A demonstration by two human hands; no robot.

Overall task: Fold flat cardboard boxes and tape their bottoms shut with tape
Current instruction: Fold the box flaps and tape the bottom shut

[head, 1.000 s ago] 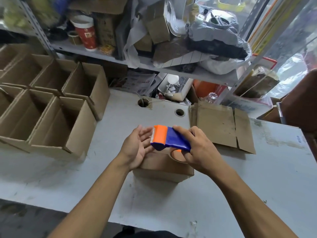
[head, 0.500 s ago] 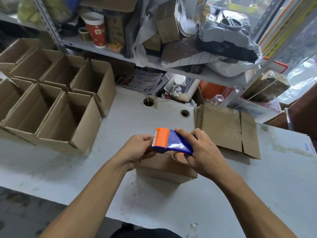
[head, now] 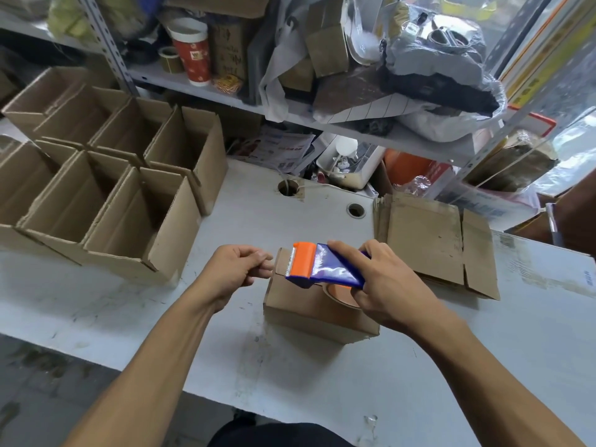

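Note:
A small cardboard box (head: pixel 303 312) lies bottom-up on the white table (head: pixel 483 350) in front of me. My right hand (head: pixel 383 285) grips a blue and orange tape dispenser (head: pixel 319 267) just above the box, its toothed orange end pointing left. The brown tape roll (head: pixel 338 293) shows under the dispenser. My left hand (head: pixel 237 269) is a little left of the cutter, thumb and fingertips pinched together on the tape end; the clear strip itself is hard to make out.
Several folded boxes (head: pixel 129 217) stand open-topped in rows on the left. A stack of flat cardboard (head: pixel 429 243) lies to the right behind the box. Two cable holes (head: pixel 355 210) pierce the table. A cluttered shelf (head: pixel 338 124) runs along the back.
My left hand went from open beside the cutter to pinched at it, then drew away to the left. The dispenser stayed over the box in my right hand.

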